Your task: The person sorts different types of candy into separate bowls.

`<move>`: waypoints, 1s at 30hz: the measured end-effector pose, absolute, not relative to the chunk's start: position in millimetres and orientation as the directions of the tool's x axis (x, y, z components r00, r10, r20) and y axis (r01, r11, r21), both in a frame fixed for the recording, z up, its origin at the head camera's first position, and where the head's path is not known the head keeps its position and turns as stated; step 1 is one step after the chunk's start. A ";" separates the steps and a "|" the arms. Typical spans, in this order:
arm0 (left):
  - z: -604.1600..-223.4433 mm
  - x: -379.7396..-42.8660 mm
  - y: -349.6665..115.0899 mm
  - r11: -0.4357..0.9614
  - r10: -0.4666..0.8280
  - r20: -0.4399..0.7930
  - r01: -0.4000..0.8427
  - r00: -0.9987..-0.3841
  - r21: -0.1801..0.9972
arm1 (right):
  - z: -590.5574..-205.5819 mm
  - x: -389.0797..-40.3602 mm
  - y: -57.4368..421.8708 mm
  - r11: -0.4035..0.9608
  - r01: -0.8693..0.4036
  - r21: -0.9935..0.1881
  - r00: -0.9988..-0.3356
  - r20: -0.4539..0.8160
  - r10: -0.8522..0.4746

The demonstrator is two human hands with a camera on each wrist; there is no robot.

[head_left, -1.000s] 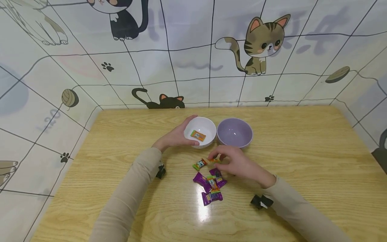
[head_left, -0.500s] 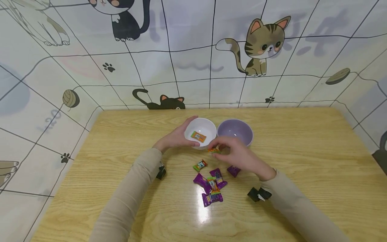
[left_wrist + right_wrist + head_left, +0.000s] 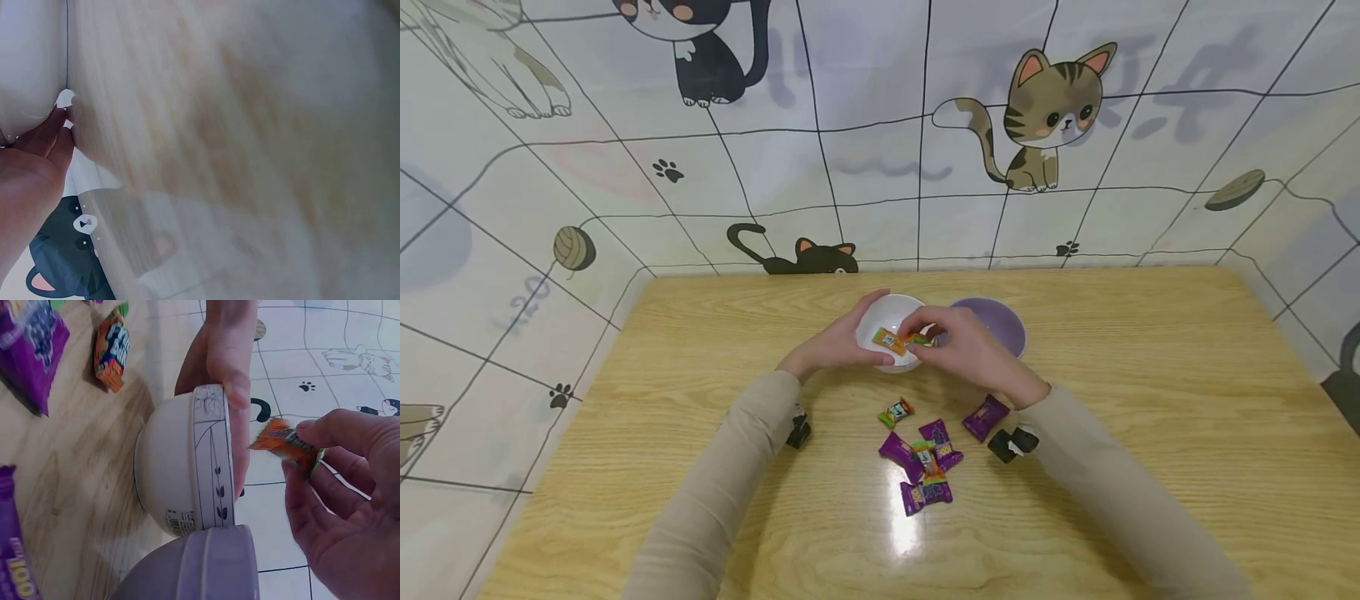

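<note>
Right hand (image 3: 966,337): thumb and fingers pinching an orange candy (image 3: 284,444), held up over the white bowl (image 3: 886,308), center of the head view. Left hand (image 3: 838,342) grips that bowl, thumb at near rim, fingers round far side. I read the candy as light, slick film wrapper, probably firm piece inside; hard to break. I'd pinch mid-body, since the crimped ends likely fold and slip. Bowl looks stiff, smooth, maybe ceramic, so possibly chippable; rim and outer wall give me the best hold.

Another orange candy (image 3: 887,340) lies inside the white bowl. Purple bowl (image 3: 1003,325) just right of it. Lower center on the table (image 3: 737,308): a loose orange candy (image 3: 896,412), one more (image 3: 928,461) among three purple packets (image 3: 901,456); fourth purple packet (image 3: 986,417) further right. Packets look fatter, should grip the same way.
</note>
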State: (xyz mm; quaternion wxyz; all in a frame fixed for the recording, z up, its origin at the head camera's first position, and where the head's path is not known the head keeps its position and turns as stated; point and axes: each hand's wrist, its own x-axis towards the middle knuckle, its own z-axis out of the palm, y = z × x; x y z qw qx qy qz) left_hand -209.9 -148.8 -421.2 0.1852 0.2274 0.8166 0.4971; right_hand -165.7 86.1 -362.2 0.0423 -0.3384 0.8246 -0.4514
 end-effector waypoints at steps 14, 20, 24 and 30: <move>-420.2 -208.2 -148.3 0.424 0.539 -0.090 0.178 -0.838 0.888 | -370.1 -158.5 100.3 0.379 -0.538 -0.752 -0.742 0.210 -0.637; -419.9 -207.9 -148.4 0.436 0.535 -0.090 0.183 -0.840 0.881 | -375.1 -143.8 109.5 0.389 -0.567 -0.726 -0.722 0.212 -0.658; -419.1 -207.9 -148.7 0.447 0.536 -0.091 0.191 -0.840 0.874 | -379.1 -133.4 116.6 0.402 -0.598 -0.693 -0.700 0.208 -0.684; -419.8 -208.2 -147.4 0.457 0.531 -0.087 0.198 -0.843 0.867 | -384.3 -122.4 128.0 0.415 -0.614 -0.672 -0.669 0.163 -0.725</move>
